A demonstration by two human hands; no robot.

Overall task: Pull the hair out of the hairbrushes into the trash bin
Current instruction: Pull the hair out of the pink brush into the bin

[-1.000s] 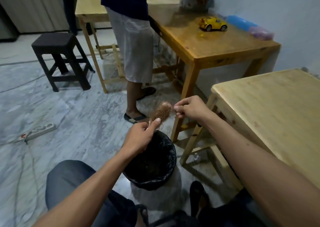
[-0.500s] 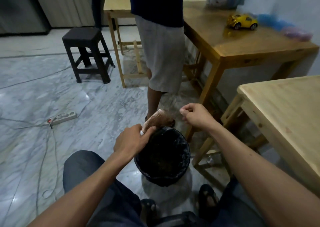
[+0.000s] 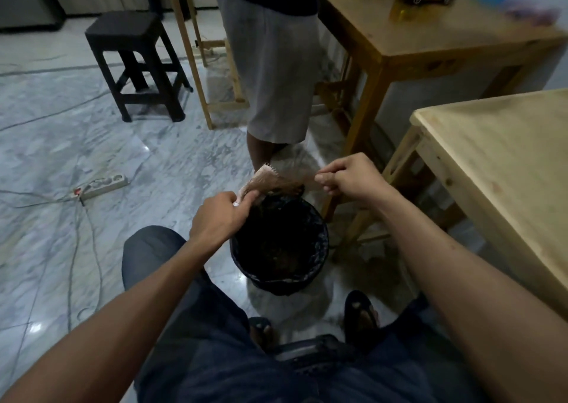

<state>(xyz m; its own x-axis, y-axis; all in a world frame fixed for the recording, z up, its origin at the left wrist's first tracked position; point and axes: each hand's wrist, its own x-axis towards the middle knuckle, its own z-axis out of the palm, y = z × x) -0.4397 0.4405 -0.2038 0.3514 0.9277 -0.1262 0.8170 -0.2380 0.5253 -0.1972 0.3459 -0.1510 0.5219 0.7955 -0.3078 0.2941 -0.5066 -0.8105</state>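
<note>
The left hand (image 3: 219, 215) grips the brush (image 3: 267, 179) by its handle, head tilted up and away — held right over the far rim of the bin (image 3: 278, 282), presumably so whatever comes loose falls inside. The right hand (image 3: 349, 176) sits just beside the brush head, thumb and fingers pressed together in a pinch; fine hair (image 3: 307, 181) seems to stretch from the bristles to that pinch, though it is blurred. Judging by the spacing, the pull is mid-stroke — the strand not yet freed or dropped. The bin stands on the floor between the feet, beside the desk (image 3: 504, 169).
</note>
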